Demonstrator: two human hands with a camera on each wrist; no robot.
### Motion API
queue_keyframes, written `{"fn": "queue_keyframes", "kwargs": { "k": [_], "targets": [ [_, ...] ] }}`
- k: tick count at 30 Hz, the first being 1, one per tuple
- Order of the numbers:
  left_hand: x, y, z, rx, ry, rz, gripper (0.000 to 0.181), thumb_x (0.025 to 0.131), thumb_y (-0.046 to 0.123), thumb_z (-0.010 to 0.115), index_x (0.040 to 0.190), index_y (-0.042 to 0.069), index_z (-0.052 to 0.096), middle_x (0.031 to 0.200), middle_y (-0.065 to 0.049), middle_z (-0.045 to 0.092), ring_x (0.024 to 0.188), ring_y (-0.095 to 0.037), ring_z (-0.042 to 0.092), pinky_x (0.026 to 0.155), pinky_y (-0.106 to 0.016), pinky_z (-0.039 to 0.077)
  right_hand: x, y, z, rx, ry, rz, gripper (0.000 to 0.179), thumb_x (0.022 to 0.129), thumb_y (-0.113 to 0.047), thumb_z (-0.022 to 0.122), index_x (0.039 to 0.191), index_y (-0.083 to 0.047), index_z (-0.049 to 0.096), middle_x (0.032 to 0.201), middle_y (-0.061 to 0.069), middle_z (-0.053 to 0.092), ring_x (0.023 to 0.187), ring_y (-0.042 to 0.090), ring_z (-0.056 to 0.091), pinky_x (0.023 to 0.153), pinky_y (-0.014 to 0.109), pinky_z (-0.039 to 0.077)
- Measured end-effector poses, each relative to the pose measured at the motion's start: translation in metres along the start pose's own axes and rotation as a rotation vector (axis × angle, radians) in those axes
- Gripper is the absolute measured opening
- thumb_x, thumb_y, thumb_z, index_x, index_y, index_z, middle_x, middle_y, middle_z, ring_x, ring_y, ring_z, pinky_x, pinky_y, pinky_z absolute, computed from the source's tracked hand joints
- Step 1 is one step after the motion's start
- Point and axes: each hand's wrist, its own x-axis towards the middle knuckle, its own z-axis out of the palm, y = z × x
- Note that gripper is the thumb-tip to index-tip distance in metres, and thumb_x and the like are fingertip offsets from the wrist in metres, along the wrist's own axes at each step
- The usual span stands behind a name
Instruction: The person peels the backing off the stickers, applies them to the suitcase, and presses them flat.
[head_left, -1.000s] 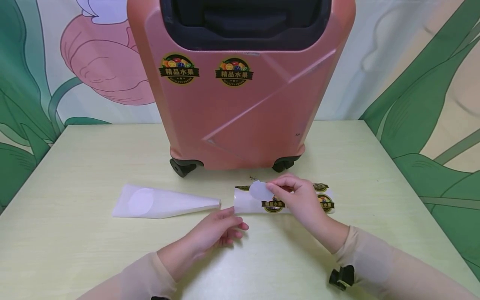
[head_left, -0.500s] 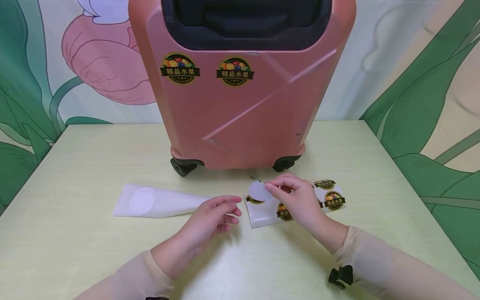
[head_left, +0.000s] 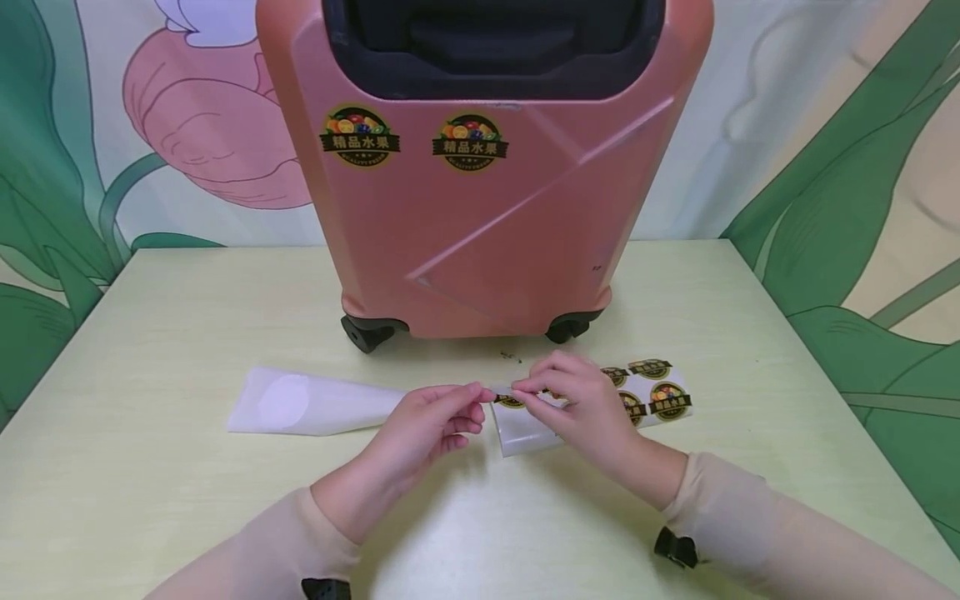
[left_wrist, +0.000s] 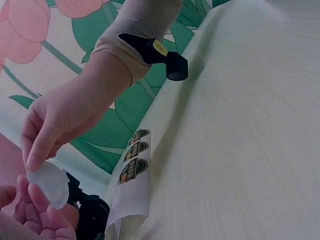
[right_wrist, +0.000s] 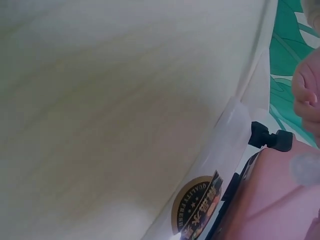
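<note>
My right hand [head_left: 588, 408] pinches a round peeled sticker [left_wrist: 50, 185] between thumb and fingers, its pale back showing in the left wrist view. The fingertips of my left hand [head_left: 431, 421] are right at the sticker's other edge, the thumb a little apart from them in the left wrist view. Below the hands lies a white sticker sheet [head_left: 517, 437] with black-and-gold fruit labels, partly covered by the right hand. A pink suitcase [head_left: 525, 208] stands upright behind, bearing a left label [head_left: 360, 137] and a right label [head_left: 470, 143] of the same design.
A folded white backing paper [head_left: 330, 406] lies on the table [head_left: 150, 500] at left, its right end behind my left hand. The suitcase's black wheels [head_left: 367, 333] stand just beyond the sheet. Behind is a wall with painted leaves [head_left: 847, 250].
The sheet slid right and tilted as my left hand came off it. Since then, the left fingertips have moved to the sticker, and the right hand has turned it nearly edge-on to the head view.
</note>
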Motion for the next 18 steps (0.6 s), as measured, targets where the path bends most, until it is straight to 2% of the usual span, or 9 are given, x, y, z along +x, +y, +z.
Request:
{"fn": "queue_keyframes", "kwargs": {
  "k": [3,6,11,14,18],
  "targets": [
    [0.0008,-0.0001,0.0009,-0.011,0.006,0.003,0.025,0.092,0.025,0.059,0.096,0.002,0.068,0.069,0.004,0.059,0.067,-0.009,0.056,0.062,-0.021,0.043,0.0018,-0.0008,-0.0004,-0.076,-0.014,-0.127,0.004,0.08,-0.013,0.073,0.081,-0.009,0.073,0.078,-0.003,0.062,0.074,0.015,0.056,0.069,0.029,0.042],
    [0.0018,-0.0002,0.0026,-0.002,0.032,0.011,0.02,0.09,0.022,0.061,0.091,0.003,0.068,0.067,0.004,0.059,0.064,-0.009,0.055,0.061,-0.022,0.042,0.0036,-0.0019,-0.0002,-0.145,-0.029,-0.247,0.013,0.088,-0.02,0.066,0.081,-0.01,0.073,0.079,-0.002,0.063,0.072,0.016,0.058,0.068,0.033,0.043],
    [0.0027,0.0002,0.0052,0.043,0.084,0.024,0.015,0.087,0.014,0.063,0.088,0.0,0.067,0.064,0.004,0.058,0.062,-0.009,0.055,0.061,-0.023,0.042,0.0059,-0.0034,0.0014,-0.252,-0.032,-0.403,0.011,0.087,-0.013,0.064,0.081,-0.01,0.073,0.077,-0.002,0.062,0.066,0.016,0.057,0.063,0.03,0.041],
    [0.0031,-0.0003,0.0055,0.058,0.104,0.024,0.013,0.087,0.012,0.063,0.087,-0.001,0.066,0.063,0.003,0.058,0.061,-0.009,0.055,0.06,-0.024,0.042,0.0075,-0.0052,0.0023,-0.309,-0.016,-0.477,0.01,0.085,-0.01,0.063,0.079,-0.011,0.071,0.076,-0.002,0.062,0.063,0.015,0.056,0.06,0.028,0.039],
    [0.0044,-0.0016,0.0034,0.101,0.12,0.056,0.016,0.087,0.011,0.062,0.09,-0.004,0.067,0.064,0.002,0.057,0.064,-0.01,0.055,0.063,-0.026,0.043,0.0094,-0.0069,0.0018,-0.351,-0.022,-0.503,0.011,0.086,-0.009,0.062,0.08,-0.012,0.071,0.078,-0.002,0.063,0.064,0.014,0.056,0.059,0.027,0.04]
  ]
}}
